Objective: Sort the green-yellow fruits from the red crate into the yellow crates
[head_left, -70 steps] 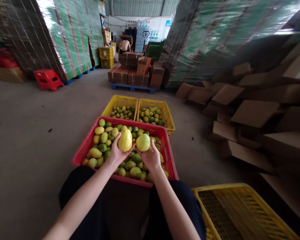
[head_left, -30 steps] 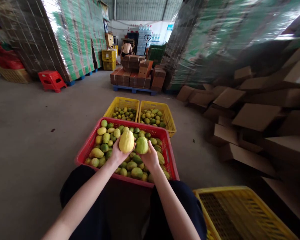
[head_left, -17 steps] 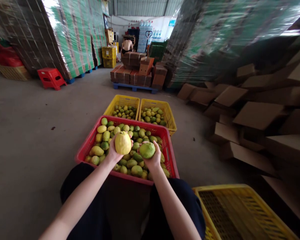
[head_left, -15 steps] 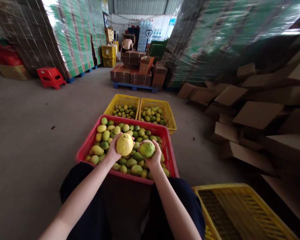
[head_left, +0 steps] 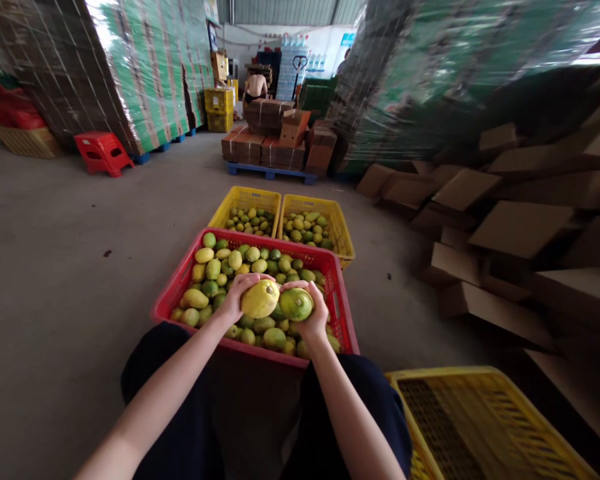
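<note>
My left hand is wrapped round a yellow, lemon-like fruit, its stem end turned up and to the right. In my right hand sits a green fruit of the same kind, with its stem end facing me. The two fruits are close side by side, held above a red plastic crate. Many yellow and green fruits fill that crate, some of them hidden under my hands.
Two yellow crates of similar fruit stand behind the red one. Another yellow crate is at my right knee. Cardboard boxes lie heaped on the right. A red stool, a loaded blue pallet and a person are farther off.
My left hand has moved right, bringing the yellow fruit closer to the green one. Both fruits have turned, and their stem ends now show differently.
</note>
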The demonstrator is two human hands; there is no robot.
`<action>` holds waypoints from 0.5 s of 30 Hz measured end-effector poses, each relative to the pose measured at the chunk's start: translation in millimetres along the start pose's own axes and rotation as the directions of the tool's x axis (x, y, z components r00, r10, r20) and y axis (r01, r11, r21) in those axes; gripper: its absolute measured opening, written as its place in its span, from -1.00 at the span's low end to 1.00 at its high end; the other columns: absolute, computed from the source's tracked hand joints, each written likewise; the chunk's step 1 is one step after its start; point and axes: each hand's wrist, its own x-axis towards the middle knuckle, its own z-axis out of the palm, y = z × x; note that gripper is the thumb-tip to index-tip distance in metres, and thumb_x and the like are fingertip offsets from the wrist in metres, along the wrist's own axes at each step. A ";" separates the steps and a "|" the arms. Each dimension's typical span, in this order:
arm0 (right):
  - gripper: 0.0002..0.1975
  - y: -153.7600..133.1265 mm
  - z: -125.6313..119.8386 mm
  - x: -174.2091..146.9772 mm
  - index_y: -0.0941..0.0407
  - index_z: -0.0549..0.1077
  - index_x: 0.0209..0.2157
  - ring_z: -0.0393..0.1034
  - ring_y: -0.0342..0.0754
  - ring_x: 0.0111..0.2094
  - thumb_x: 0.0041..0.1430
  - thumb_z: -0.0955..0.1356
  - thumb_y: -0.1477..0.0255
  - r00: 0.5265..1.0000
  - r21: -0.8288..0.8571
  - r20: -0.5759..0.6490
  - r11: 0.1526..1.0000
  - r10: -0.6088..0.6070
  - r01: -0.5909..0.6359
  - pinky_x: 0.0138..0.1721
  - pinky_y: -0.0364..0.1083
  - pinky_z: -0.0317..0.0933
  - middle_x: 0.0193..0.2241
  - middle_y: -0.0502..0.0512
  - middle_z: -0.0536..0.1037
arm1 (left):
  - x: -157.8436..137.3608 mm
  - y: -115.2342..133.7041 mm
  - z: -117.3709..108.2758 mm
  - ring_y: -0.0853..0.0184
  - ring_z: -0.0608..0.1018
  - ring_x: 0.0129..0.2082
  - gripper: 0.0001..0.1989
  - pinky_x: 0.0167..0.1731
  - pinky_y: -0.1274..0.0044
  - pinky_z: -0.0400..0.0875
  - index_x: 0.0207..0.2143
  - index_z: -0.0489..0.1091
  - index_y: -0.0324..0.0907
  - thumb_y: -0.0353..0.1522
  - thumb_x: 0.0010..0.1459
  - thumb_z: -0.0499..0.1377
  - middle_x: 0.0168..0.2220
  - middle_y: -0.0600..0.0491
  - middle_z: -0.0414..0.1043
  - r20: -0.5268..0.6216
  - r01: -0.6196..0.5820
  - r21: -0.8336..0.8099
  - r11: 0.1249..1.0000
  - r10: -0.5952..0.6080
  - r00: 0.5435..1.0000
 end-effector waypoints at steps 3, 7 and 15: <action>-0.53 -0.6 0.8 3.6 0.11 0.55 -0.56 0.49 0.02 -0.44 0.10 0.28 0.03 0.986 0.104 -0.033 0.981 0.166 -0.161 -0.36 -0.06 0.38 -0.55 0.09 0.58 | 2.8 -3.1 4.1 0.20 0.59 -0.37 -0.68 -0.42 0.51 0.42 -0.44 0.54 -0.27 -0.15 -0.08 0.29 -0.48 -0.05 0.55 -0.102 0.142 -0.148 0.979 -0.158 0.982; -0.46 10.6 -6.7 12.8 0.12 0.48 -0.48 0.53 0.07 -0.44 0.24 0.15 0.00 0.858 0.289 -0.162 0.855 0.487 -0.431 -0.41 0.01 0.42 -0.59 0.13 0.57 | 7.4 -5.8 8.1 0.25 0.59 -0.40 -0.70 -0.42 0.50 0.47 -0.33 0.48 -0.25 -0.19 0.14 0.12 -0.45 -0.02 0.54 -0.185 0.343 -0.486 0.804 -0.478 0.858; -0.69 33.9 -21.7 20.7 0.12 0.45 -0.34 0.50 0.03 -0.52 0.19 0.26 0.17 0.803 0.330 -0.082 0.777 0.590 -0.536 -0.54 -0.03 0.38 -0.53 0.11 0.59 | 15.4 -18.4 -2.8 0.23 0.59 -0.43 -0.63 -0.43 0.46 0.48 -0.16 0.45 -0.24 -0.16 0.14 0.11 -0.38 -0.06 0.55 -0.169 0.337 -0.635 0.695 -0.551 0.817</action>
